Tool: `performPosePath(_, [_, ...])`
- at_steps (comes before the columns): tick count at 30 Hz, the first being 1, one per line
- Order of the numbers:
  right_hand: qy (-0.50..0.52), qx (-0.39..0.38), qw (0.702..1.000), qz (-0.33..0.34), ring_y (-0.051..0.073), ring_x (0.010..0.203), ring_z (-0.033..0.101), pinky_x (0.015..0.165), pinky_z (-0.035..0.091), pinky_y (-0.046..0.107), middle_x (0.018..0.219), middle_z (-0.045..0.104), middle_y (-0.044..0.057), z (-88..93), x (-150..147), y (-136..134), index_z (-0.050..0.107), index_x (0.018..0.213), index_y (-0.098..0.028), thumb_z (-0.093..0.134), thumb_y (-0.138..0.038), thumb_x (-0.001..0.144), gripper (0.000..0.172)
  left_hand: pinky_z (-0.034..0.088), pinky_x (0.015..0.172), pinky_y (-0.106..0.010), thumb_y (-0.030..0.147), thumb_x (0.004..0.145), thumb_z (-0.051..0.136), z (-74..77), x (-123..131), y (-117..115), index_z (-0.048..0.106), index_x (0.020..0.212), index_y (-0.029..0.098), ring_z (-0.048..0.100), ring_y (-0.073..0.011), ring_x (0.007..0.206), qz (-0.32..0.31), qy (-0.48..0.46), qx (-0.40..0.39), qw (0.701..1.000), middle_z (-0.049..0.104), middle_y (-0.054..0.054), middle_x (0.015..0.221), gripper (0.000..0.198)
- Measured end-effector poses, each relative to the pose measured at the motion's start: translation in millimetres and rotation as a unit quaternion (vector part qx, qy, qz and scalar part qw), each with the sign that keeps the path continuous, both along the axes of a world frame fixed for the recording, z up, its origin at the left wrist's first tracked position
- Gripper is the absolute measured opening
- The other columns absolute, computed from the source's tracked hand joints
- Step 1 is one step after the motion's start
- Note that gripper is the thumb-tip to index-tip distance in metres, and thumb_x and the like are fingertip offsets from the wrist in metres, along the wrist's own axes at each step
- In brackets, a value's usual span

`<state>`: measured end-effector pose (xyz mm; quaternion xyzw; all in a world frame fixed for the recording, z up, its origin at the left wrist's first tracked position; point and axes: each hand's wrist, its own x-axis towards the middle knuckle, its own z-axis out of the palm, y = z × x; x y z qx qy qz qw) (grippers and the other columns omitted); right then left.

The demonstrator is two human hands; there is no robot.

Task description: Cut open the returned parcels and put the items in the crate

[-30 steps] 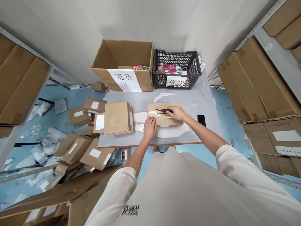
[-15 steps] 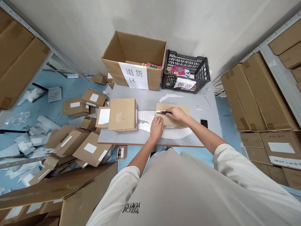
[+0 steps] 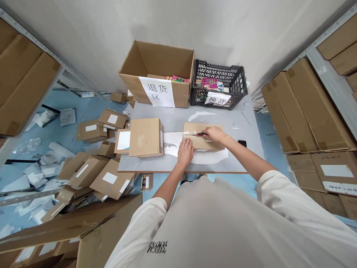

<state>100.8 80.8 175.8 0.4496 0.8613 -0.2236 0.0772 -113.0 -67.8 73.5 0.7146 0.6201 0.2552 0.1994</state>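
In front of me a closed cardboard box (image 3: 210, 145) lies on torn white paper (image 3: 173, 143) on the table. Clear tape (image 3: 189, 133) shines along its left part. My right hand (image 3: 214, 134) is wrapped round a red and black utility knife (image 3: 200, 134), whose blade end points left along the box top. My left hand (image 3: 185, 150) rests flat at the box's near left corner with its fingers stretched out, holding nothing. Left of the paper stands a larger cardboard box (image 3: 145, 137), beside a smaller box with a white label (image 3: 123, 140).
At the back of the table (image 3: 178, 114) stand an open carton (image 3: 128, 87) with a paper sign and a black plastic crate (image 3: 235, 95) holding colourful packs. A phone (image 3: 242, 143) lies at the right. Boxes (image 3: 110, 178) and crumpled paper cover the floor at left.
My right hand and the knife have shifted slightly right along the box top. My left hand stays at the corner. The view has tilted a little.
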Motion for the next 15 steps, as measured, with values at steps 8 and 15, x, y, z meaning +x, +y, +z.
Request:
performPosePath(8, [-0.13, 0.03, 0.991, 0.004, 0.033, 0.111, 0.074, 0.088, 0.05, 0.04, 0.124, 0.08, 0.015, 17.9, 85, 0, 0.083, 0.125, -0.024, 0.057, -0.035, 0.109, 0.032, 0.036, 0.139, -0.061, 0.031, 0.113, 0.042, 7.1, -4, 1, 0.06, 0.16, 0.013, 0.047, -0.0359, 0.165, -0.004, 0.041, -0.007, 0.999, 0.061, -0.02, 0.166, 0.053])
performPosePath(15, [-0.164, 0.039, 0.986, -0.015, 0.032, 0.11, 0.075, 0.082, 0.047, 0.036, 0.125, 0.08, 0.017, 30.0, 170, -13, 0.08, 0.132, -0.023, 0.053, -0.038, 0.112, 0.037, 0.036, 0.139, -0.059, 0.028, 0.112, 0.042, 21.6, -4, 3, 0.058, 0.16, 0.015, 0.048, -0.0357, 0.163, -0.005, 0.095, -0.024, 0.995, 0.059, -0.019, 0.167, 0.052])
